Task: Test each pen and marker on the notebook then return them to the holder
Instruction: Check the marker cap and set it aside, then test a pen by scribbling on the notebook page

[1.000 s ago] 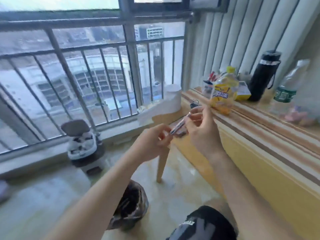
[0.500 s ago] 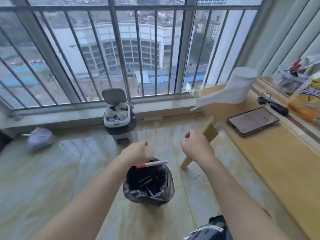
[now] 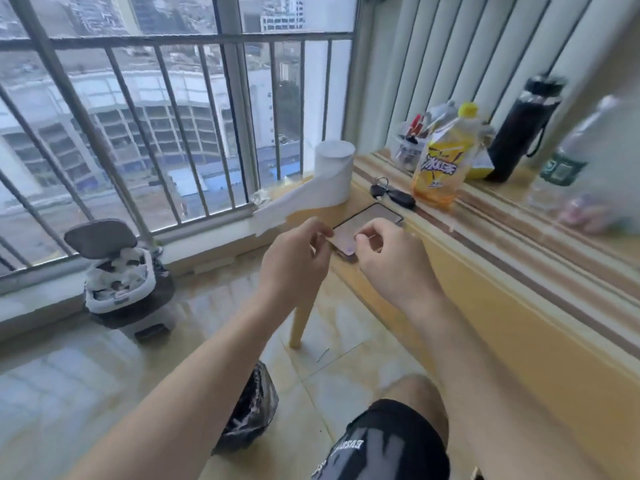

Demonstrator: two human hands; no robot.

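My left hand (image 3: pixel 294 258) and my right hand (image 3: pixel 391 265) hover side by side over the near corner of the wooden table (image 3: pixel 485 278). The left hand's fingers are loosely curled and apart, with nothing in them. The right hand's fingers are curled in with the thumb against the forefinger, and I see no pen in it. A clear pen holder (image 3: pixel 408 147) with red and dark pens stands at the table's far end, well beyond both hands. No notebook is in view.
A dark flat tablet (image 3: pixel 370 220) lies just behind my hands, with keys (image 3: pixel 391 194), a paper roll (image 3: pixel 334 171), a yellow bottle (image 3: pixel 446 161), a black flask (image 3: pixel 523 126) and a clear bottle (image 3: pixel 571 157) further back. A black rubbish bag (image 3: pixel 249 417) sits on the floor below.
One second ago both hands held a pen. Half a second ago the left hand held it over the black bag. Now the pen is gone and both hands are back up at the table.
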